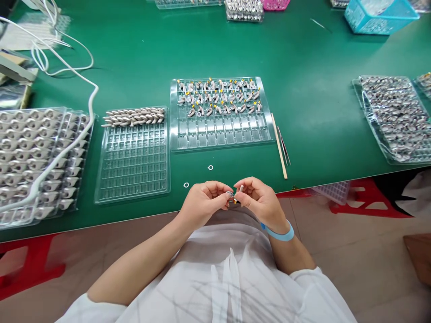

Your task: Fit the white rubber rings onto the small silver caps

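Observation:
My left hand (208,197) and my right hand (261,202) meet at the table's front edge. Thumb and fingers of the left pinch a small ring-like piece (230,194). The right pinches a small light-grey part (241,189); a bit of orange-yellow (235,201) shows below, between the hands. Whether the two pieces touch is hidden by the fingers. Two small white rings, one farther (210,167) and one nearer (186,185), lie on the green table just beyond my left hand. Ahead stands a clear tray (222,142) with several rows of grey parts with yellow tabs.
Left of that tray is another clear tray (133,179) with grey parts along its back; stacked filled trays (30,166) stand farther left under a white cable (90,105). A wooden stick (279,146) and tweezers (283,146) lie right. A filled tray (397,116) and blue basket (380,22) stand beyond.

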### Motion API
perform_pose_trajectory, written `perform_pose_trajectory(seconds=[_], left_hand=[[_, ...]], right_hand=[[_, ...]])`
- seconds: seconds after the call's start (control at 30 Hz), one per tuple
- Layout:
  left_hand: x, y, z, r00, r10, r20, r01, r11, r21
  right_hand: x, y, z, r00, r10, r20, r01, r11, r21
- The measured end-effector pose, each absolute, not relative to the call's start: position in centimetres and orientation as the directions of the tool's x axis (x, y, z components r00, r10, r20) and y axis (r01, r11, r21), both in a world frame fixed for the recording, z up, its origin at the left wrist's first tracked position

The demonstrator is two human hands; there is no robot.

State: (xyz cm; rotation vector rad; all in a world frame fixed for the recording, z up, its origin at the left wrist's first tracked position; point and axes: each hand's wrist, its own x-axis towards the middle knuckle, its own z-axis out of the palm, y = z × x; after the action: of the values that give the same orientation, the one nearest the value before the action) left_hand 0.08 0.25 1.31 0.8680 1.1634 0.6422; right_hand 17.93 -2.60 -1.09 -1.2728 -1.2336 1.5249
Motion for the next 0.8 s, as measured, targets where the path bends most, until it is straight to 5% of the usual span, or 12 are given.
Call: perform_pose_trajectory(seconds=[0.8], left_hand=[[-0.5, 0.4, 0.8, 0.314, 0.811, -0.494, -0.031, 0.528, 0.848]], right_hand=[[17.3, -3.0, -0.9, -0.074, 0.971, -0.229, 0.009, -0.229, -0.973]])
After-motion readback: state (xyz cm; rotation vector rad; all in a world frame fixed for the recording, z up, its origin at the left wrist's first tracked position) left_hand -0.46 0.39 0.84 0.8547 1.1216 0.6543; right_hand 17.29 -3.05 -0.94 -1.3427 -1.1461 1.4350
